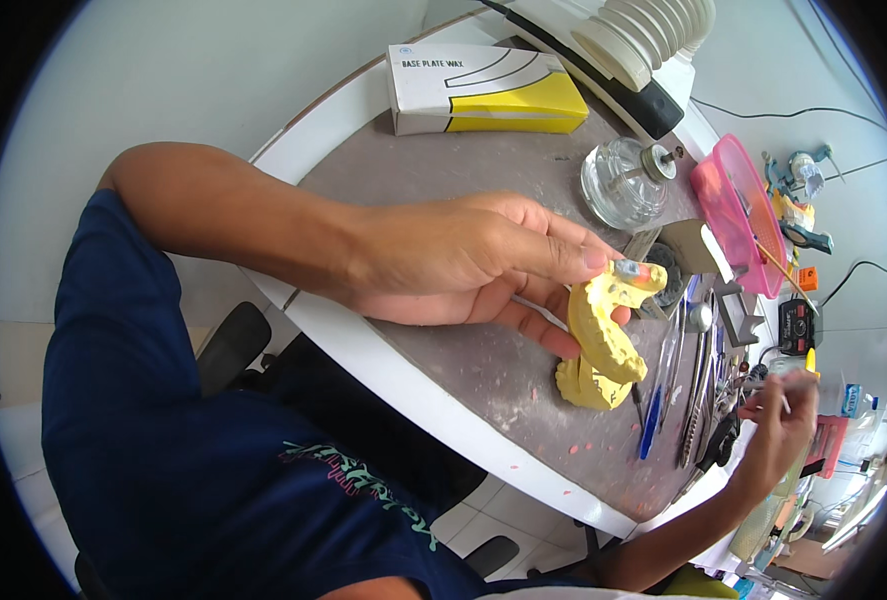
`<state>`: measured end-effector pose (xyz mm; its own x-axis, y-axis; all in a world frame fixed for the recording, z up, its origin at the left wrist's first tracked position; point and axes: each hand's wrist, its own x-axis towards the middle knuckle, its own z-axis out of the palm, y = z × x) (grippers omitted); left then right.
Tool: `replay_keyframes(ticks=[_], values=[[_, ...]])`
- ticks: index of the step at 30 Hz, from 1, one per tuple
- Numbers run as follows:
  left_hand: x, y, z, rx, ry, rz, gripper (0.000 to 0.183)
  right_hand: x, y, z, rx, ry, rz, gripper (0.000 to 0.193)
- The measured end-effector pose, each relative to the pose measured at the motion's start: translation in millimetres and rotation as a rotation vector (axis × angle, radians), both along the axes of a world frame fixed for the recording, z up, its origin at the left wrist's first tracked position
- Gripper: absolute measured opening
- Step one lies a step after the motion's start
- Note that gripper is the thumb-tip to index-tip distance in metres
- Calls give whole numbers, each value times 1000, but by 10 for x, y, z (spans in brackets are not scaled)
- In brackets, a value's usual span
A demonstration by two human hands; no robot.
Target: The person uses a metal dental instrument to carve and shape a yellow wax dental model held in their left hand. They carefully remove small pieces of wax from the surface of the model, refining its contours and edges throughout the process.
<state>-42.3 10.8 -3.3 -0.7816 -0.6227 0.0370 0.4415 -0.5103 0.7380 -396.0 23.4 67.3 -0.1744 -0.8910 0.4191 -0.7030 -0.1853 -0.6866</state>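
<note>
My left hand (483,250) holds a yellow dental cast (603,325) between thumb and fingers, above the bench. The cast is arch-shaped, with a grey and pinkish-orange patch on its upper end. Beneath it, a second yellow cast (593,386) with dark marks rests on the bench, partly covered. Off to the right, my right hand (785,410) is raised past the bench's edge, its fingers pinched together. Something thin and pale shows at those fingers, too small and blurred to name.
On the grey bench (363,165) are a wax box (488,95), a glass spirit burner (623,185) and a pink basket (733,215). Several hand tools, among them a blue-handled one (650,425), lie between my hands. A ribbed white hose (643,40) stands at the back.
</note>
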Motion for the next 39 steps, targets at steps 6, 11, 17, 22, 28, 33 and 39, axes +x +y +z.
replay_keyframes(ticks=[6, 11, 17, 22, 28, 33, 39], values=[[-21, 39, -16, 42, 24, 17, 58, 634, 144, -221, -592, 48, 379, 13], [-48, 25, -104, -17, 48, 19, 58, 1044, 307, -456, -400, 102, 595, 24], [-52, 37, -100, -91, 31, 8, 59, 1040, 291, -476, -375, 258, 747, 29], [-71, 53, -122, -148, 2, 38, 61, 1089, 286, -473, -351, 327, 710, 31], [-88, 46, -138, -192, -22, 46, 61, 1064, 245, -486, -377, 244, 722, 27], [-95, 52, -125, -168, -33, 32, 61, 1085, 205, -529, -388, 216, 726, 24], [-100, 48, -133, -186, -38, 44, 61, 1116, 166, -528, -390, 218, 782, 20]])
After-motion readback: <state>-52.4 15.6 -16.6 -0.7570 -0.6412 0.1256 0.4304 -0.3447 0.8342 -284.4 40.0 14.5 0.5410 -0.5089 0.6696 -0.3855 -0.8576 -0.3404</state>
